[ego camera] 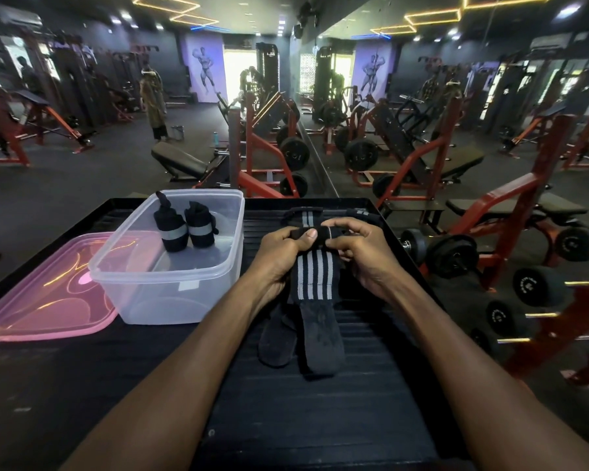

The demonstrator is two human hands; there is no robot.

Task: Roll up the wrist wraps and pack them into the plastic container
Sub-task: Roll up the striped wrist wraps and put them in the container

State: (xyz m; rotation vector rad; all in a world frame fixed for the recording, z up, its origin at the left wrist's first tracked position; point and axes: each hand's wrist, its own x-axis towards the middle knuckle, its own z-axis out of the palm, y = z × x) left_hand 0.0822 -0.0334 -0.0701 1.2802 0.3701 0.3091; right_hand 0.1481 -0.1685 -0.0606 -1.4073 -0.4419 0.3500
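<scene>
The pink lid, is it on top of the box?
No, the pink lid lies flat on the table beside the plastic container, which stands open with two rolled wrist wraps inside.

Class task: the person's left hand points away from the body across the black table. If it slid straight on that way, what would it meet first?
Probably the unrolled striped wrist wrap lying flat just beyond the left hand, which grips the wrap being rolled. Depth is uncertain; the plastic container sits off to the left.

Head-worn view — looking forward and down, close over the table (354, 419).
</scene>
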